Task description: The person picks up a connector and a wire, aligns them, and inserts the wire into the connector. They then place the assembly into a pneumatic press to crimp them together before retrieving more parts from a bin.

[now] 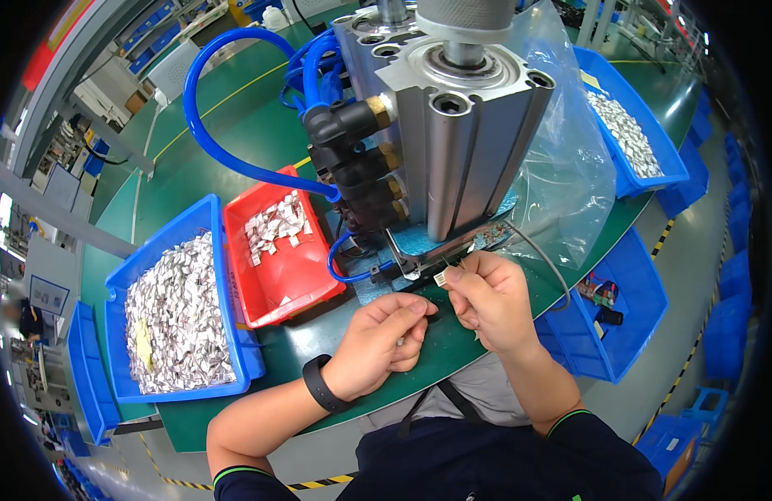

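My right hand point(496, 305) pinches a small white connector-like piece point(441, 277) between thumb and forefinger, just in front of the base of a metal pneumatic press point(453, 150). To its left, my left hand point(382, 344) is closed, thumb against curled fingers, near the table's front edge. A tiny pale bit shows at its fingers, too small to name. The two hands are apart. Left of the press lies a red bin point(306, 288) with some small white pieces point(277, 225). Beside it a blue bin point(173, 391) holds a heap of similar pieces point(181, 309).
Blue air hoses point(194, 100) loop left of the press. A clear plastic bag point(569, 184) lies to its right, and a grey cable point(553, 259) curves over the table edge. Farther right stands another blue bin point(674, 167) of white pieces; a lower blue bin point(645, 292) sits beside the table.
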Tool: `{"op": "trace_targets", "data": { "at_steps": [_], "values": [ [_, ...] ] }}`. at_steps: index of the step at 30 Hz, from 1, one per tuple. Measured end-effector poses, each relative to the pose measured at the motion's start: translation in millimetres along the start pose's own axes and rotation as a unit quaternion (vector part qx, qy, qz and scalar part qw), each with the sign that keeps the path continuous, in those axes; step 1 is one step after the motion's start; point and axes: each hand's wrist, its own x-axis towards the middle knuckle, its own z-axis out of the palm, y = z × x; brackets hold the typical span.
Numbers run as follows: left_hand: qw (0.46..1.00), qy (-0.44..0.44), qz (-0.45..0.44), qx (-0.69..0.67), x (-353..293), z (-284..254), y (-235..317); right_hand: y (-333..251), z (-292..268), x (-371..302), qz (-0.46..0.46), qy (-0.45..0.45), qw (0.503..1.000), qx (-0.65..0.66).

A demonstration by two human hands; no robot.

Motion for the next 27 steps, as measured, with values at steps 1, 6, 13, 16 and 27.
{"op": "trace_targets", "data": {
  "at_steps": [1, 6, 13, 16, 27],
  "values": [
    [1.0, -0.001, 0.003, 0.0, -0.5, -0.7, -0.1, 0.4, 0.2, -0.3, 0.001, -0.003, 1.0, -0.002],
    [1.0, 0.0, 0.006, 0.0, -0.9, 0.8, -0.2, 2.9, -0.9, 0.1, -0.018, -0.006, 1.0, 0.003],
    [1.0, -0.004, 0.009, -0.002, -0.4, -0.2, -1.0, 2.6, -0.9, 0.5, -0.016, -0.007, 1.0, 0.009],
    [1.0, -0.006, 0.013, 0.003, -0.9, -0.2, -1.1, 3.4, -1.2, -1.6, -0.005, -0.006, 1.0, 0.001],
    [0.996, -0.012, 0.085, -0.008, -2.0, 1.6, -8.1, 11.8, -8.2, -14.1, -0.004, -0.067, 0.994, -0.084]
  ]
}}
